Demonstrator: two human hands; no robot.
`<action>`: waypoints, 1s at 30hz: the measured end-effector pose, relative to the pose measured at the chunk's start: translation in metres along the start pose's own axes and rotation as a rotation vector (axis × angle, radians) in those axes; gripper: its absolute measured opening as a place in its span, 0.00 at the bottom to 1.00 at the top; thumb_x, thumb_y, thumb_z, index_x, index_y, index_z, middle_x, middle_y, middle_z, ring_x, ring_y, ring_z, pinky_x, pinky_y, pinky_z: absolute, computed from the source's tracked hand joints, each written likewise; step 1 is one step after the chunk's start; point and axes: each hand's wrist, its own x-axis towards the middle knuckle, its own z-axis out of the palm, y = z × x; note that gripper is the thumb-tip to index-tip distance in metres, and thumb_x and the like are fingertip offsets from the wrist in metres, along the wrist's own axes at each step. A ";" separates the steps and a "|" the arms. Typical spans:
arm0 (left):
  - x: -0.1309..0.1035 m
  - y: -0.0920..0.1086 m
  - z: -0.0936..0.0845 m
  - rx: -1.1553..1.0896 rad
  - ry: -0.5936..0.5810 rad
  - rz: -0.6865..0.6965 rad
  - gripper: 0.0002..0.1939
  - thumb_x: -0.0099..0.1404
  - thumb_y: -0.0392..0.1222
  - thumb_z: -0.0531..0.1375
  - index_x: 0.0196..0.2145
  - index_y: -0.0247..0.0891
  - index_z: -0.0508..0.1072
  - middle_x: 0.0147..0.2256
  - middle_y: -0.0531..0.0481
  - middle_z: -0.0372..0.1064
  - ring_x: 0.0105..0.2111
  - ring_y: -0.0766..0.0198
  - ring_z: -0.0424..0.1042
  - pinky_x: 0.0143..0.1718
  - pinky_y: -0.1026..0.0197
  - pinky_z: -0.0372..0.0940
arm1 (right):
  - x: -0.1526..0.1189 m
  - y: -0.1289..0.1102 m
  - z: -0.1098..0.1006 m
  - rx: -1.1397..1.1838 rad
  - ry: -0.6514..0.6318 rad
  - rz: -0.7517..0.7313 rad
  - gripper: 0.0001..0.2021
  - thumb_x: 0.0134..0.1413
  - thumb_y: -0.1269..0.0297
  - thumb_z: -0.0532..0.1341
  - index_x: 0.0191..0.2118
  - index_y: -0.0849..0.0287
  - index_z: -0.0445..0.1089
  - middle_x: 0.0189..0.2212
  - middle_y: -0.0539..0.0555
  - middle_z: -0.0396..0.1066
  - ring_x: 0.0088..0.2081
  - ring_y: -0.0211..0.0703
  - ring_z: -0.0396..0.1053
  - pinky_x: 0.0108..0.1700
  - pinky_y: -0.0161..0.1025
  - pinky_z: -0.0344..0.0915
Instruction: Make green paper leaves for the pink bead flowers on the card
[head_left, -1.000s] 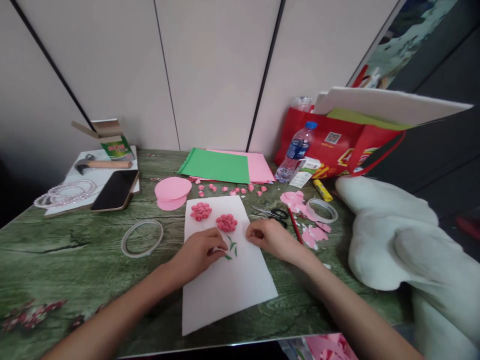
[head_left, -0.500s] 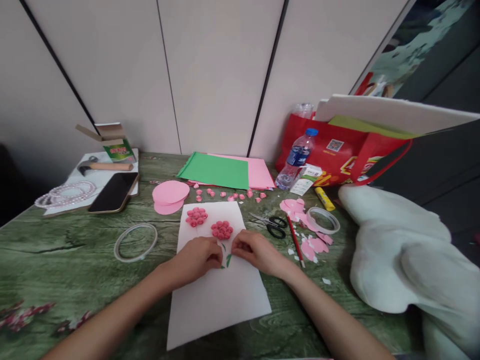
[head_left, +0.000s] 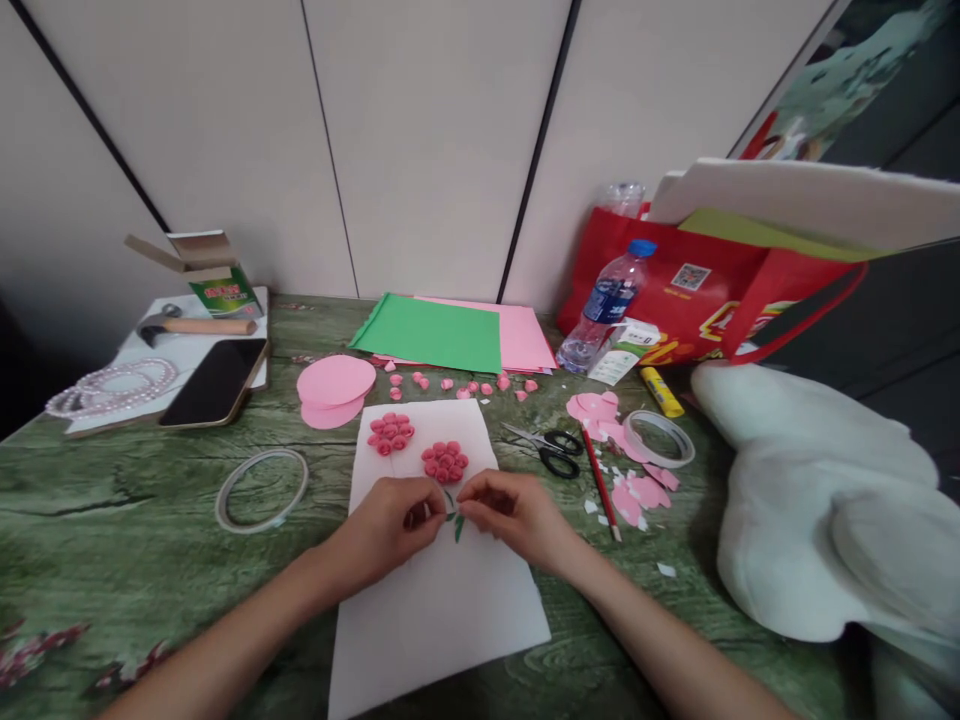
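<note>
A white sheet of paper (head_left: 442,620) lies before me with two pink clusters of rolled paper flowers, one at upper left (head_left: 391,433) and one nearer the middle (head_left: 445,461). Below the nearer cluster are a thin dark-green stem and a green paper leaf (head_left: 458,528). My left hand (head_left: 394,525) is closed in a pinch with a small green paper leaf (head_left: 451,517) at its fingertips. Close beside it, my right hand (head_left: 514,515) has thumb and forefinger pressed together by the stem; whatever is between them is too small to make out.
Scissors (head_left: 559,458), a red pencil (head_left: 601,485), a tape roll (head_left: 660,440), a glue stick (head_left: 662,392) and pink scraps lie to the right. Rolled pink pieces (head_left: 472,388) and green paper (head_left: 431,332) are beyond. Another tape roll (head_left: 225,500) and a phone (head_left: 215,383) lie left.
My left hand has lifted slightly from the sheet and moved up toward the stem, with the small green leaf at its fingertips. Both hands are closer together. The view has shifted slightly.
</note>
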 end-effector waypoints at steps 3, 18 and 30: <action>0.001 0.004 0.004 -0.047 0.067 -0.006 0.05 0.56 0.33 0.54 0.27 0.36 0.69 0.21 0.56 0.63 0.20 0.71 0.57 0.22 0.68 0.54 | -0.001 0.000 0.006 0.109 -0.015 0.046 0.12 0.49 0.56 0.61 0.30 0.60 0.68 0.20 0.47 0.65 0.20 0.33 0.60 0.23 0.31 0.58; 0.001 0.008 0.002 -0.112 0.103 -0.018 0.12 0.54 0.36 0.60 0.38 0.38 0.70 0.33 0.52 0.69 0.20 0.73 0.58 0.20 0.69 0.56 | 0.001 -0.001 0.003 0.272 0.061 0.055 0.16 0.46 0.50 0.63 0.28 0.60 0.68 0.20 0.47 0.65 0.19 0.31 0.60 0.22 0.30 0.59; 0.003 0.007 0.006 -0.136 0.142 -0.080 0.08 0.57 0.38 0.55 0.25 0.35 0.71 0.22 0.53 0.66 0.20 0.70 0.57 0.21 0.68 0.53 | 0.004 -0.002 0.000 0.335 -0.027 0.085 0.18 0.45 0.48 0.62 0.27 0.61 0.70 0.19 0.48 0.66 0.19 0.32 0.60 0.22 0.31 0.60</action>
